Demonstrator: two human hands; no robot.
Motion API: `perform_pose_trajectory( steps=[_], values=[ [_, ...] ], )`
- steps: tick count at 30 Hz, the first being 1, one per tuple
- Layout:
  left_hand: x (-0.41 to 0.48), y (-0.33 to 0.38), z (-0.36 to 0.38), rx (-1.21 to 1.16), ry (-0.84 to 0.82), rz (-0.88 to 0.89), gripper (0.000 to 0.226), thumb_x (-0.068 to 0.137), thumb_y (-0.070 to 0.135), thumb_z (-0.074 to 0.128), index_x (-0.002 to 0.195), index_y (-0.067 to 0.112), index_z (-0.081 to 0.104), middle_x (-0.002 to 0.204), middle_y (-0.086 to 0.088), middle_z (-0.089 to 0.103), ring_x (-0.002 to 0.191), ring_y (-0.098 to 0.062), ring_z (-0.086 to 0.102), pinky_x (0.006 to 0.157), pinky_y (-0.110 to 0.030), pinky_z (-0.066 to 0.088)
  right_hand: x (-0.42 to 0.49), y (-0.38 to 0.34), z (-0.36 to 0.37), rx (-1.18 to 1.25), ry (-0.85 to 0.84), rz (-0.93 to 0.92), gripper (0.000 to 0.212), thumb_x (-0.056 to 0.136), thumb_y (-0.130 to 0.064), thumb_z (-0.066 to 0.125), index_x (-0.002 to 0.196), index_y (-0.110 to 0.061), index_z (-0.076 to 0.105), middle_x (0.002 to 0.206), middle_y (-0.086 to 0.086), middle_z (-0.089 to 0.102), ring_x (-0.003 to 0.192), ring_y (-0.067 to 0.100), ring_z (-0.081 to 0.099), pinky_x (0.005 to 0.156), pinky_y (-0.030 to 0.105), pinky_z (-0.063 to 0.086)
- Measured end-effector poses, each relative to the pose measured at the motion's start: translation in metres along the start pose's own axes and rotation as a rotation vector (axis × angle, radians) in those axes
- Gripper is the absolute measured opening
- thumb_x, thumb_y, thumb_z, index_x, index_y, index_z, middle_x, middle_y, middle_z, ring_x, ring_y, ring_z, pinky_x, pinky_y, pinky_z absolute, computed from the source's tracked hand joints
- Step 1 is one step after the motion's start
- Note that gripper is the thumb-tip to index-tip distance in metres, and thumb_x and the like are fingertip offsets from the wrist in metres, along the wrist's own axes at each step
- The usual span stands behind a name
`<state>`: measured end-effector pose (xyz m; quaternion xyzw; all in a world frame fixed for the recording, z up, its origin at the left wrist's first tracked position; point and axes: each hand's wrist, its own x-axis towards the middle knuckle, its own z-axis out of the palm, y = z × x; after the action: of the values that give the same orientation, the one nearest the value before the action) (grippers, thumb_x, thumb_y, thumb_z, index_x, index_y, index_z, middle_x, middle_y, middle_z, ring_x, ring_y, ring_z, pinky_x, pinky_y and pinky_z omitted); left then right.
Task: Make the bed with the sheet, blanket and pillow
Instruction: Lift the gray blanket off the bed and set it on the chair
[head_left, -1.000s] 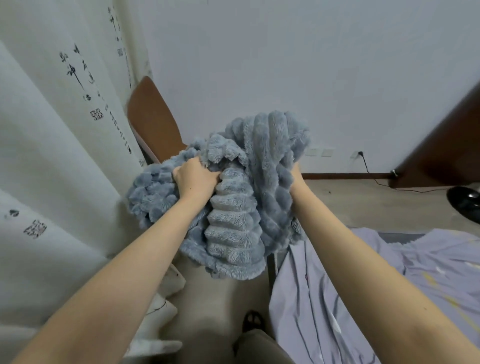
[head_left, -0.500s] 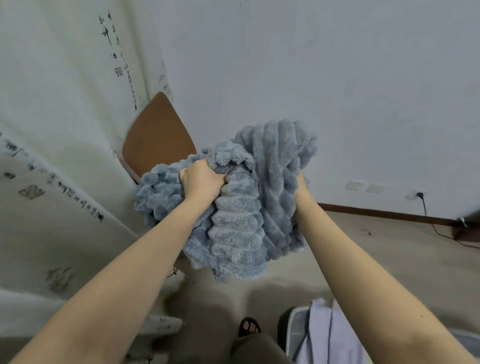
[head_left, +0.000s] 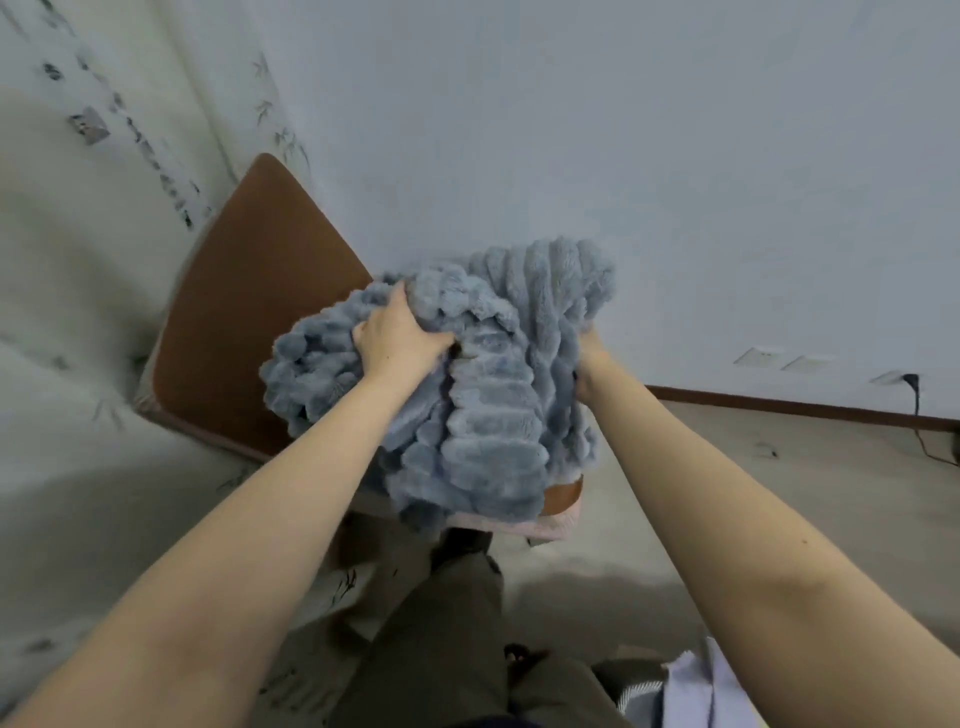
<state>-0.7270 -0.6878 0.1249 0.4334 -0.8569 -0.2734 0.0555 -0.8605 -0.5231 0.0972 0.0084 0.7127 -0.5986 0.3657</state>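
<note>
1. The blanket (head_left: 488, 431), grey-blue and ribbed, sat bunched at the centre of the frame, over the seat of a brown chair (head_left: 249, 312).
2. Whether its lower folds rested on the seat could not be told; they hid most of it.
3. The left grip (head_left: 400, 340) clutched the blanket's upper left, its fingers dug into the pile.
4. The right grip (head_left: 589, 358) lay against the blanket's right side. Its fingers were buried in the pile, so I cannot tell whether it was closed.
5. A strip of pale sheet (head_left: 696, 686) showed at the lower right, cut off by the edge.
6. A curtain (head_left: 78, 260) with blurred dark marks filled the left.
7. A plug (head_left: 910, 379) sat in the wall at the right.
</note>
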Motion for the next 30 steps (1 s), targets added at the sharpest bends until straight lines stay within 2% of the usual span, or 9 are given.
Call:
perform_pose_trajectory(
  steps=[1,3,7,13,15,20,24,28,30],
  values=[
    [0.015,-0.007,0.012,-0.020,-0.135,-0.039,0.092,0.078,0.051,0.066,0.150,0.017,0.020,0.143,-0.011,0.047,0.132,-0.033,0.044,0.112,-0.050,0.029,0.010,0.006,0.002,-0.046,0.034,0.091,0.014,0.099,-0.013,0.043,0.109,-0.015,0.052,0.089,-0.002,0.056,0.084,0.021,0.054,0.064,0.026,0.053],
    [0.042,-0.026,0.036,0.033,-0.357,-0.085,0.099,0.085,0.059,0.055,0.154,0.022,-0.007,0.162,-0.004,0.010,0.148,-0.029,0.015,0.118,-0.056,0.007,0.034,0.022,0.003,-0.047,0.046,0.296,0.031,0.097,-0.018,0.043,0.127,-0.013,0.049,0.096,0.004,0.058,0.082,0.022,0.055,0.073,0.032,0.050],
    [0.072,-0.075,0.076,0.406,-0.709,-0.017,0.081,0.088,0.070,0.037,0.153,0.033,0.005,0.162,0.001,-0.014,0.149,-0.026,-0.011,0.116,-0.062,-0.001,0.066,0.067,0.002,-0.181,-0.026,0.364,0.063,0.095,-0.046,0.051,0.149,-0.025,0.029,0.150,0.002,0.039,0.130,0.028,0.045,0.099,0.042,0.043],
    [0.073,-0.129,0.125,0.531,-0.779,0.034,0.097,0.073,0.079,0.050,0.145,0.052,-0.009,0.157,0.005,-0.030,0.143,-0.023,-0.030,0.107,-0.071,-0.006,0.081,0.160,0.009,-0.678,-0.148,0.280,0.098,0.078,-0.054,0.071,0.152,-0.041,0.008,0.161,-0.008,-0.013,0.148,0.024,0.012,0.119,0.044,0.023],
    [0.076,-0.137,0.139,0.555,-0.780,0.102,0.096,0.074,0.079,0.048,0.145,0.053,-0.009,0.157,0.005,-0.030,0.143,-0.021,-0.030,0.108,-0.070,-0.004,0.087,0.182,0.011,-0.822,-0.156,0.274,0.098,0.081,-0.052,0.068,0.151,-0.045,0.000,0.159,-0.010,-0.022,0.147,0.023,0.017,0.119,0.047,0.021],
    [0.086,-0.143,0.157,0.539,-0.747,0.106,0.084,0.081,0.076,0.039,0.150,0.046,0.002,0.159,0.005,-0.022,0.145,-0.017,-0.023,0.115,-0.064,0.000,0.107,0.191,0.018,-0.800,-0.168,0.223,0.089,0.088,-0.043,0.063,0.151,-0.043,0.001,0.160,-0.008,-0.019,0.146,0.022,0.021,0.114,0.042,0.032],
    [0.075,-0.110,0.157,0.535,-0.588,0.162,0.078,0.085,0.072,0.032,0.151,0.040,0.004,0.159,0.003,-0.022,0.144,-0.017,-0.026,0.105,-0.071,-0.012,0.099,0.178,0.001,-0.728,-0.126,0.219,0.077,0.091,-0.040,0.061,0.153,-0.035,0.016,0.162,-0.010,-0.006,0.148,0.017,0.016,0.112,0.030,0.029],
    [0.046,-0.059,0.153,0.613,-0.533,0.518,0.071,0.093,0.062,0.030,0.153,0.030,0.011,0.162,-0.002,-0.011,0.148,-0.023,-0.016,0.099,-0.061,-0.031,0.053,0.174,-0.030,-0.669,0.024,0.201,0.061,0.096,-0.038,0.052,0.151,-0.026,0.028,0.160,-0.004,0.019,0.145,0.018,0.025,0.113,0.031,0.028],
    [0.029,-0.034,0.155,0.469,-0.683,0.657,0.064,0.096,0.053,0.036,0.152,0.027,0.019,0.163,0.000,-0.005,0.150,-0.020,-0.005,0.112,-0.055,-0.016,0.015,0.180,-0.049,-0.589,0.141,0.243,0.054,0.096,-0.036,0.052,0.147,-0.025,0.036,0.154,-0.001,0.035,0.138,0.019,0.038,0.108,0.030,0.033]
  ],
)
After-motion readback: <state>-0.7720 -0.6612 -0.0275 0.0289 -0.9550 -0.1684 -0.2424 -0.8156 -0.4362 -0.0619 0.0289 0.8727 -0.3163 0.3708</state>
